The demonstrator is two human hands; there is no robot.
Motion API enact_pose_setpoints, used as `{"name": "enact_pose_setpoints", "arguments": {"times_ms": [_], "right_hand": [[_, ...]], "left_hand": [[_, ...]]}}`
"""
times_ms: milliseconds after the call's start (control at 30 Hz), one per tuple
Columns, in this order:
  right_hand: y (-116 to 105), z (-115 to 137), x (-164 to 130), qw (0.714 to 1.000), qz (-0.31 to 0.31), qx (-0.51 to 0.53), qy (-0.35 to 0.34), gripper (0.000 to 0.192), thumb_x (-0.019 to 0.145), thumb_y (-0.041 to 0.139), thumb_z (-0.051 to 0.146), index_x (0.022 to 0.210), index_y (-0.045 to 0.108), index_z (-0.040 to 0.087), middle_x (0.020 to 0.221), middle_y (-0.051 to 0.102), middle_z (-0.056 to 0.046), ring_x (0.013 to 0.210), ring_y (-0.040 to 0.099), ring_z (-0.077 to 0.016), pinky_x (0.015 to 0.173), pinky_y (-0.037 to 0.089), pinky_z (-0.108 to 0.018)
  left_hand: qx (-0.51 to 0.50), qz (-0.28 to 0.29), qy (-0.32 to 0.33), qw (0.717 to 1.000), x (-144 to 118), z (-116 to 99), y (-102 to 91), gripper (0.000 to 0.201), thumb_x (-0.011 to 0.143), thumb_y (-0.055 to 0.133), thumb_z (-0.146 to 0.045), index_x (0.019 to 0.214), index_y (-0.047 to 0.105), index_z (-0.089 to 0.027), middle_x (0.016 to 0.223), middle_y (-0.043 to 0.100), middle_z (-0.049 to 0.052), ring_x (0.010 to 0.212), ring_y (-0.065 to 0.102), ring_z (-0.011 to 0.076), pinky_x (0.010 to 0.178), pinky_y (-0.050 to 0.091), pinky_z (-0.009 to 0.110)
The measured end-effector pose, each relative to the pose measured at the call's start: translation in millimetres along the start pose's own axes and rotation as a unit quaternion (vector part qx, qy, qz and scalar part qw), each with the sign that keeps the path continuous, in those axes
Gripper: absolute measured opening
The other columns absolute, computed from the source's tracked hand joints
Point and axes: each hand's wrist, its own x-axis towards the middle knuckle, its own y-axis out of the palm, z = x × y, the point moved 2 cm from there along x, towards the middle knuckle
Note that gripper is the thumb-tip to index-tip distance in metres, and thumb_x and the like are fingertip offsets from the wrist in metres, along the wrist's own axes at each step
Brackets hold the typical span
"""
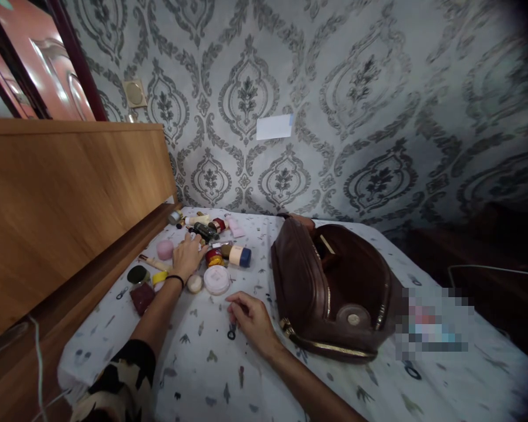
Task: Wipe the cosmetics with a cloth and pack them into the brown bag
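Observation:
My left hand [188, 257], a dark band on its wrist, reaches into a cluster of small toiletries. Its fingers are apart over the items beside a dark green bottle [206, 230]; nothing is visibly held. My right hand [251, 316] hovers low over the sheet with loosely bent fingers and nothing in them. In front of it lie a round white-lidded jar [217, 280] and a smaller cream-coloured jar [195, 284]. A beige bottle with a blue cap [240, 256] rests by a red and gold jar [214, 257]. A pink round item [165, 250] is left of my left hand.
A brown leather bag [299, 275] stands unzipped right of my right hand. Around my left forearm lie a dark-lidded jar [138, 275], a dark red pouch-like item [142, 298] and a yellow roll [159, 277]. A wooden board [74, 205] borders the left; patterned wall [246, 94] rises behind.

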Motion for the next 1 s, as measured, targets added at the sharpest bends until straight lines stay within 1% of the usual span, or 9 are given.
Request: {"name": "enact_pose_setpoints", "arguments": {"times_ms": [100,233,367,467,600,667,800,867,1000], "right_hand": [[0,-1,0,1.0,0.001,-0.012,-0.006,0.017,0.079,0.053,0.029,0.086,0.064,0.019,0.061,0.058,0.003,0.052,0.054,-0.0117,0.049,0.039,-0.021],[0,-2,0,1.0,0.002,-0.011,0.0,0.018,0.079,0.052,0.029,0.087,0.064,0.019,0.064,0.06,0.002,0.053,0.054,-0.0117,0.047,0.038,-0.021],[-1,-1,-1,1.0,0.003,0.001,0.004,0.018,0.079,0.051,0.028,0.088,0.064,0.019,0.065,0.06,0.002,0.052,0.055,-0.0114,0.048,0.038,-0.021],[-1,1,-2,1.0,0.007,-0.002,-0.005,0.016,0.079,0.05,0.025,0.087,0.063,0.019,0.064,0.059,0.003,0.053,0.055,-0.0115,0.049,0.039,-0.021],[-1,1,-2,1.0,0.001,-0.003,-0.01,0.018,0.079,0.048,0.023,0.087,0.063,0.018,0.067,0.061,0.002,0.053,0.056,-0.0108,0.048,0.038,-0.02],[0,-1,-1,1.0,-0.004,-0.002,-0.01,0.019,0.078,0.048,0.022,0.087,0.065,0.018,0.066,0.061,0.002,0.052,0.055,-0.0106,0.048,0.038,-0.02],[1,-5,-2,1.0,-0.017,-0.006,-0.004,0.021,0.078,0.049,0.019,0.087,0.067,0.017,0.065,0.061,0.002,0.053,0.057,-0.0102,0.049,0.038,-0.018],[1,-6,-2,1.0,-0.019,-0.008,-0.001,0.021,0.078,0.05,0.017,0.088,0.068,0.017,0.065,0.061,0.002,0.054,0.057,-0.0098,0.049,0.039,-0.017],[0,-6,-2,1.0,-0.023,-0.005,0.004,0.021,0.078,0.051,0.015,0.088,0.069,0.017,0.064,0.061,0.002,0.053,0.054,-0.0089,0.05,0.039,-0.017]], "left_hand": [[0.023,0.003,0.001,1.0,2,-4,0.9,0.044,0.098,0.034,-0.052,0.121,0.058,-0.022,0.118,0.054,0.015,0.096,0.066,0.0296,0.073,0.051,0.037],[0.045,0.007,0.005,0.999,5,-9,0.2,0.044,0.099,0.032,-0.049,0.121,0.059,-0.021,0.12,0.056,0.016,0.098,0.065,0.0301,0.074,0.051,0.037],[0.048,0.003,0.011,0.999,11,-12,-9.1,0.047,0.101,0.026,-0.044,0.114,0.064,-0.018,0.118,0.06,0.017,0.1,0.065,0.0304,0.077,0.051,0.037],[0.045,-0.011,0.008,0.999,24,-16,-21.5,0.054,0.102,0.02,-0.04,0.112,0.066,-0.014,0.124,0.058,0.019,0.106,0.063,0.0317,0.081,0.05,0.039],[0.04,-0.008,0.017,0.999,57,-29,-29.6,0.052,0.101,0.021,-0.038,0.117,0.065,-0.015,0.127,0.058,0.018,0.109,0.063,0.0313,0.087,0.049,0.04],[0.037,0.008,0.028,0.999,74,-38,-24.2,0.048,0.1,0.026,-0.038,0.118,0.065,-0.015,0.127,0.059,0.018,0.111,0.062,0.0316,0.088,0.048,0.04],[0.033,0.057,0.034,0.997,100,-49,0.6,0.041,0.092,0.049,-0.039,0.116,0.065,-0.01,0.127,0.06,0.022,0.111,0.063,0.0329,0.086,0.048,0.037],[0.03,0.079,0.029,0.996,110,-49,12.5,0.045,0.085,0.059,-0.04,0.117,0.063,-0.008,0.125,0.062,0.024,0.11,0.064,0.0336,0.083,0.049,0.036],[0.019,0.103,0.024,0.994,122,-42,24.6,0.051,0.079,0.065,-0.041,0.117,0.062,-0.008,0.118,0.067,0.024,0.109,0.065,0.0344,0.077,0.049,0.034]]}}
